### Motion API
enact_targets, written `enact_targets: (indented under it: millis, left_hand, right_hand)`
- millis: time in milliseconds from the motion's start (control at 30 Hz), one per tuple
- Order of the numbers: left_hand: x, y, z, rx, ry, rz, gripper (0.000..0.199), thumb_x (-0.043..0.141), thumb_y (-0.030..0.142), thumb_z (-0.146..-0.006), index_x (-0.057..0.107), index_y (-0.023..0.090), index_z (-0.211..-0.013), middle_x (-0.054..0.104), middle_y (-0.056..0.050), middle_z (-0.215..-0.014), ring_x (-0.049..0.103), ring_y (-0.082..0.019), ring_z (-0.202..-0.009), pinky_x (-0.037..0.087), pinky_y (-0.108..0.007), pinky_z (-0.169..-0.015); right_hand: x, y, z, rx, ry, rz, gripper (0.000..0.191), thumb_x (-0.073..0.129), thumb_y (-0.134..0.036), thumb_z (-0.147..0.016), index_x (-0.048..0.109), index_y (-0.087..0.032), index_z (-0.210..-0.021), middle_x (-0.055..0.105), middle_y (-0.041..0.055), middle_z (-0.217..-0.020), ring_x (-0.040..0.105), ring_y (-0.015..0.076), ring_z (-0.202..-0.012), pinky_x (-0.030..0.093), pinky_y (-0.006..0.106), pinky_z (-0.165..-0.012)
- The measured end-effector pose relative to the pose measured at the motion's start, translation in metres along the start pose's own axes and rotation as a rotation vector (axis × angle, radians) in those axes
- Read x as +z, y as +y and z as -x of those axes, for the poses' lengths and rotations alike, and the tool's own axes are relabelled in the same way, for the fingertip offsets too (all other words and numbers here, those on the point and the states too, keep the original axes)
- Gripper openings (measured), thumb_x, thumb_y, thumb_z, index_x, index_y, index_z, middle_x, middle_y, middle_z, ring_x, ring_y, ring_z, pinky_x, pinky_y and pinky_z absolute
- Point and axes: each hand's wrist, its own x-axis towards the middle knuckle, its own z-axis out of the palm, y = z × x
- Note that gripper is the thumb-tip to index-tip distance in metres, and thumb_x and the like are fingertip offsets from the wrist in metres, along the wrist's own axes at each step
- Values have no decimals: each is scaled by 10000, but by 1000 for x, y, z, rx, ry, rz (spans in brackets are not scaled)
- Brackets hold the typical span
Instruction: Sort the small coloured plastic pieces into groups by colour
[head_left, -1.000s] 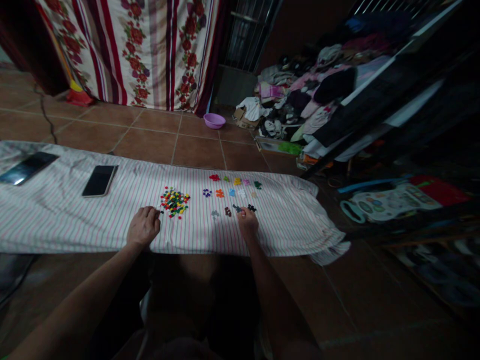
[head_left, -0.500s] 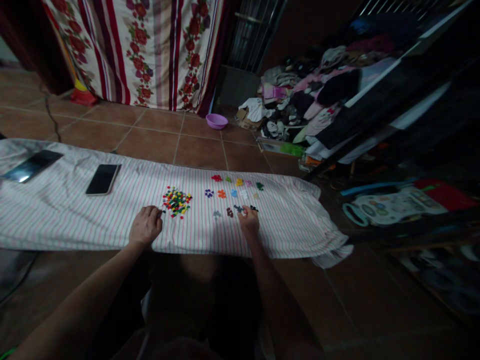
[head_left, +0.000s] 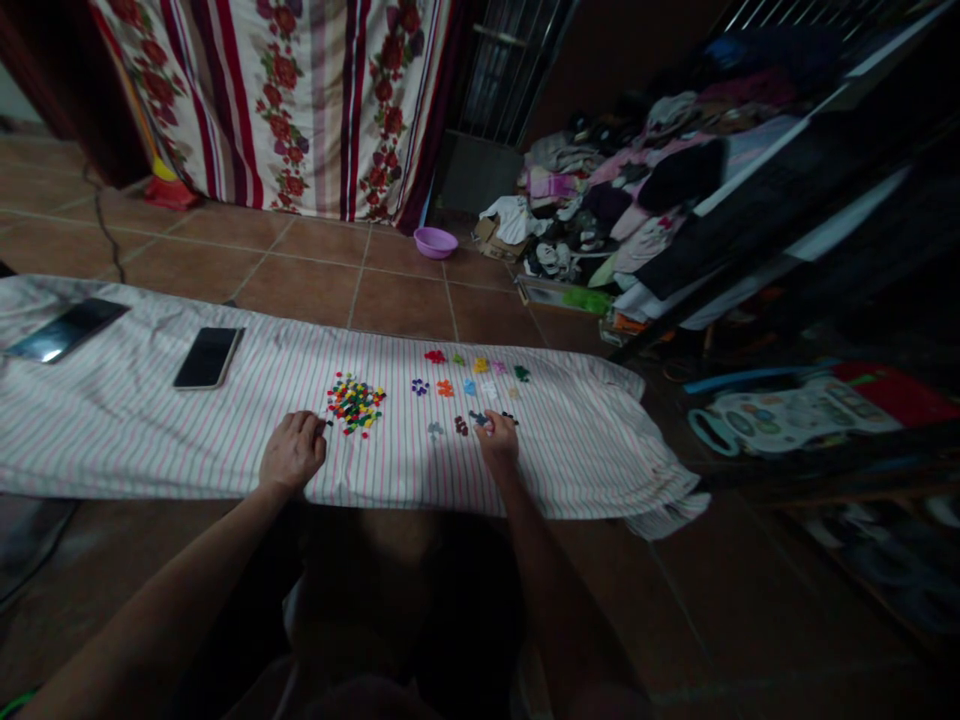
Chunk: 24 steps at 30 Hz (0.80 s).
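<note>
A mixed pile of small coloured pieces (head_left: 355, 402) lies on the striped cloth. Just left of it rests my left hand (head_left: 292, 450), fingers curled, with a tiny black piece (head_left: 328, 423) at the fingertips. My right hand (head_left: 499, 442) is closed in a pinch over a small dark grey cluster (head_left: 478, 418); whatever is between its fingertips is too small to make out. Partly behind that hand are some black pieces (head_left: 511, 418). Brown pieces (head_left: 460, 426) and light grey pieces (head_left: 436, 429) sit to its left. Farther back are single-colour clusters, including red (head_left: 434, 356), orange (head_left: 445, 388) and dark green (head_left: 522, 374).
The striped cloth (head_left: 187, 440) covers a long, low surface. Two dark-screened devices, a phone (head_left: 208, 358) and a larger one (head_left: 71, 330), lie at left. On the tiled floor beyond are a purple basin (head_left: 435, 242) and heaped clothes (head_left: 600, 190). A rack stands at right.
Both hands stay in nearly the same places, with the right fingers shifting only slightly over the dark grey cluster. The whole view has moved a little.
</note>
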Motion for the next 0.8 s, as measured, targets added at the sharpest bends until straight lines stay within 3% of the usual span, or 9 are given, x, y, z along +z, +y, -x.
enact_targets:
  millis: [167,267,567,800]
  left_hand:
    - [0,-1,0,11,12,11,155,451,140,-806,576,163,-892,597,-94,-868,504,-239,-831,445,-387,-802]
    - [0,0,0,10,16,9,155,451,142,-806,577,160,-894,596,-95,-872,502,-240,-834,445,-390,-803]
    - [2,-1,0,8,0,25,161,443,138,-803,571,174,-894,591,-89,-871,512,-240,-854,446,-401,-812]
    - [3,-1,0,-13,-9,20,153,450,147,-806,574,171,-893,592,-99,-882,504,-245,-856,448,-399,-803]
  right_hand:
    - [-3,-6,-5,-176,-37,89,334,523,-279,-800,685,-153,-1064,639,126,-1045,529,250,-986,399,403,-918]
    - [-1,-9,-11,-231,-72,102,293,517,-241,-810,709,-190,-1025,658,96,-1051,525,236,-1003,376,391,-935]
    - [4,-7,-18,-230,-85,110,238,490,-198,-809,713,-177,-890,698,88,-965,538,226,-954,380,367,-903]
    - [1,-19,-15,-229,44,48,271,455,-263,-840,699,-170,-914,701,103,-945,567,232,-930,405,385,-895]
